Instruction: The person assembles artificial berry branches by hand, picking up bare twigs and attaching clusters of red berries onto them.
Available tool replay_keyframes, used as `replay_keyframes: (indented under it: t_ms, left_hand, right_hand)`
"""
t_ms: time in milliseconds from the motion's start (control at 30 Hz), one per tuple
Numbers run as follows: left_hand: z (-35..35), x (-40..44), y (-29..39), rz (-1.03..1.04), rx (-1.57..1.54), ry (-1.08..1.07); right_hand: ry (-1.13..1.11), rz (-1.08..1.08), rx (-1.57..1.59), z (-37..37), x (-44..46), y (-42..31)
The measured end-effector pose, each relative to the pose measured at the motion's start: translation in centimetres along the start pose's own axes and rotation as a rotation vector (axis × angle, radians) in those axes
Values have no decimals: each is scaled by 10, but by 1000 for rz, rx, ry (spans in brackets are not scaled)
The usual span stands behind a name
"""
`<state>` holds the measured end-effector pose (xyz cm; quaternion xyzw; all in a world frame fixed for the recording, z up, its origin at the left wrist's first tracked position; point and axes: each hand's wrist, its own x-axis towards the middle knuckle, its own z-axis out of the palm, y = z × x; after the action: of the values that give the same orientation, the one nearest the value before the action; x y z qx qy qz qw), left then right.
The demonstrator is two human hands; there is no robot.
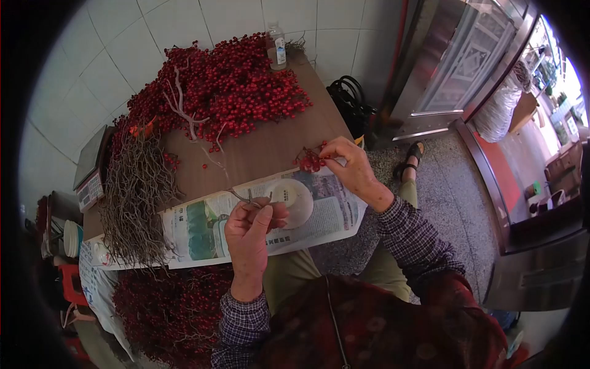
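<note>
Centrally, left hand [252, 222] over newspaper [332, 206], bare tabletop [246, 157] beyond, wall behind.

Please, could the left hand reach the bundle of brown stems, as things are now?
Probably yes: the brown stems lie near the left hand, across flat newspaper, with nothing tall between. Its grip already holds a branch, though, which may hinder picking them up.

- Surface [252, 150]: smooth, wood-look, low sheen
- Berries [227, 86]: smooth, glossy
- Twigs [138, 190]: rough, matt wood
- Newspaper [332, 212]: matt paper
- Bottle [277, 52]: clear, shiny plastic
- Wall tiles [233, 18]: smooth, lightly glossy
- Sleeves [413, 237]: matt, woven cloth
</note>
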<state>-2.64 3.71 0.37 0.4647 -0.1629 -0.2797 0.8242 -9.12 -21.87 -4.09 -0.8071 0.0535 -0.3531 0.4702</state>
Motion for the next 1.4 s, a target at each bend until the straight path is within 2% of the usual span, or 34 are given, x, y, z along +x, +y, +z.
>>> replay_keyframes:
  t_ms: [67,200,267,300,400,467,500,567,767,900,967,1000,1033,1067,1100,1167,1300,1367,1400]
  left_hand:
    - [5,-4,0,16,61,3]
    - [10,-10,-3,-11,49,-16]
    - [12,-12,-6,-16,62,-22]
    - [12,-11,-7,-20,58,-24]
    - [20,-8,-4,-7,81,-14]
    - [28,-2,-2,4,114,-8]
    - [30,1,-2,-8,158,-6]
    - [33,1,-5,-26,203,2]
    - [31,0,-23,-52,195,-54]
    - [30,-2,-24,26,200,-45]
    - [31,-2,-22,56,160,-38]
    - [32,-3,-21,11,52,-19]
    - [34,-4,-20,-34,-54,-3]
    - [37,-5,-19,-33,-52,-7]
    - [40,-7,-21,-40,-59,-35]
    - [40,-10,-26,-54,-66,-62]
    - [32,-11,-29,-45,5,-61]
    - [31,-13,-28,-73,-11,-78]
    - [30,-13,-27,-88,-4,-61]
  right_hand:
    - [-116,-40,-365,-10,-1,-1]
    - [-33,-110,-343,-14,-6,-11]
    - [121,-173,-190,-10,-10,-15]
    - [124,-178,-190,-12,-11,-19]
    - [95,-207,-46,-10,-25,-41]
    - [-61,-221,29,-12,-31,-71]
    - [-63,-217,34,-13,-31,-80]
    - [-231,-277,-63,-17,-33,-92]
    - [-316,-360,-194,-23,-40,-109]
    - [-348,-452,-167,-24,-38,-97]
    - [-57,-73,307,-21,-39,-109]
    - [-56,-74,307,-17,-44,-107]
    - [-147,34,436,-11,-50,-102]
    - [-236,143,564,-5,-54,-101]
    - [-231,144,565,2,-57,-103]
    - [-279,351,629,15,-61,-107]
    - [-168,483,678,19,-60,-105]
    - [-109,260,484,23,-62,-99]
    - [-109,263,487,24,-62,-99]
